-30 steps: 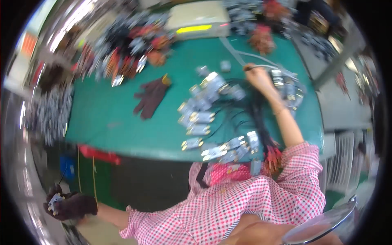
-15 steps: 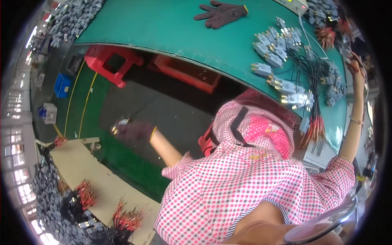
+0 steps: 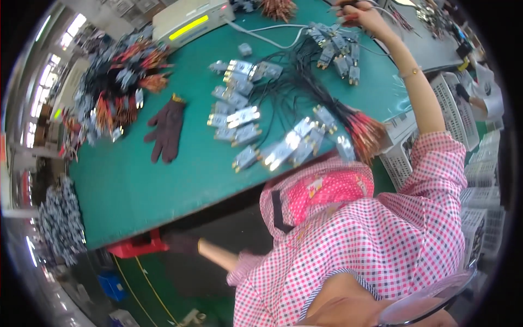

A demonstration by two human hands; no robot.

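My left hand (image 3: pixel 182 243), in a dark glove, hangs low beside the near edge of the green table (image 3: pixel 218 185). It is smeared by motion, so its fingers and anything in them cannot be made out. At the far right, my bare right hand (image 3: pixel 368 19) is raised with its fingers curled round a small dark thing, mostly hidden, with a cable close by. Below it lie grey plug-like connectors (image 3: pixel 340 46) on black wires (image 3: pixel 321 90). More grey connectors (image 3: pixel 234 98) spread leftward, and the bundle's stripped red wire ends (image 3: pixel 362 131) point toward me.
An empty dark glove (image 3: pixel 166 131) lies flat on the table. Behind it stands a cream meter (image 3: pixel 193 24) with a lit yellow display. Heaped connectors and red wires (image 3: pixel 117 109) line the left side. White crates (image 3: pixel 452 109) stand at right; a red stool-like frame (image 3: pixel 139 245) is under the table.
The view has swung, bringing more of the tabletop and the meter into sight. My left hand now appears closer to the table edge. My right hand stays stretched out at the far right.
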